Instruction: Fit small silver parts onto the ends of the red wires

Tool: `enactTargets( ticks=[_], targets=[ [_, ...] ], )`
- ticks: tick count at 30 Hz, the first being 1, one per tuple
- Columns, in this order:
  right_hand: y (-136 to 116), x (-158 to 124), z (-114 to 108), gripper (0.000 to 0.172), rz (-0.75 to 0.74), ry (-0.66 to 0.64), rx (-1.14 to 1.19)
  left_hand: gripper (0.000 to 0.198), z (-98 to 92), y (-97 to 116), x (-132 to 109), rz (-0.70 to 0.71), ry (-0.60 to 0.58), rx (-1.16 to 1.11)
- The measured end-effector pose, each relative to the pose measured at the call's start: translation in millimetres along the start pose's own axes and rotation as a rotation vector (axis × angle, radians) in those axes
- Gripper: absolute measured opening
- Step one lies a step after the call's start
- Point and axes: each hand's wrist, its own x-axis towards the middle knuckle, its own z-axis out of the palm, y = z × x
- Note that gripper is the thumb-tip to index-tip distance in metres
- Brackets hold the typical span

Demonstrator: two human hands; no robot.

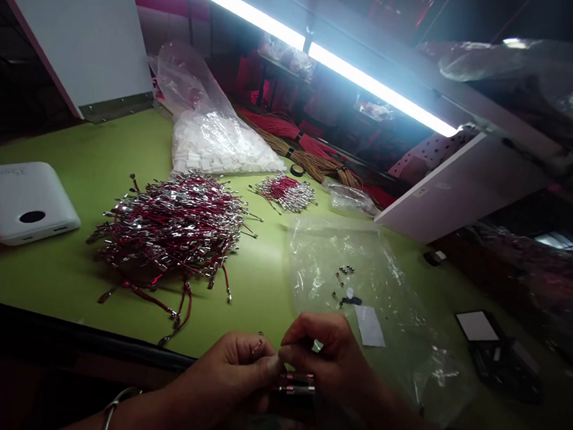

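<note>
My left hand point(240, 365) and my right hand point(327, 356) meet at the near edge of the green table point(95, 165), fingers pinched together. Between them I hold short red wires with metal terminals point(296, 383); one terminal tip sticks up above my left fingers. A large pile of the same red wires with silver terminals point(175, 229) lies ahead on the left. A smaller pile point(284, 193) lies farther back.
A clear plastic bag point(360, 295) with a few small parts lies to the right. A bag of white plastic housings point(217, 142) sits at the back, with bundles of red and brown wire point(302, 149) behind it. A white box point(24, 202) rests at the left. A dark tray point(500, 354) lies at the right.
</note>
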Motion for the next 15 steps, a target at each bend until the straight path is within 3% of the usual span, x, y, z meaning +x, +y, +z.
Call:
enactTargets(
  ticks=[4,8,10,12,15],
  targets=[
    [1.7,-4.1,3.2,0.014,0.053,-0.050,0.055,0.056,0.4,-1.4,0.2,-0.015,-0.008,0.087],
    [9.9,1.3,-18.9,0.012,0.196,-0.075,0.119,0.053,-2.1,6.2,2.3,-0.003,-0.006,0.094],
    [19.6,5.7,-39.3,0.016,0.184,0.077,-0.155,0.050,-5.3,10.7,3.9,0.026,-0.002,0.070],
    [32.5,9.8,-58.9,0.012,0.171,0.263,-0.633,0.047,-8.8,13.6,5.1,0.019,-0.025,0.025],
    [51.4,15.3,-75.4,0.014,0.202,0.291,-0.797,0.049,-11.2,14.5,5.0,-0.064,-0.080,-0.043]
  ],
)
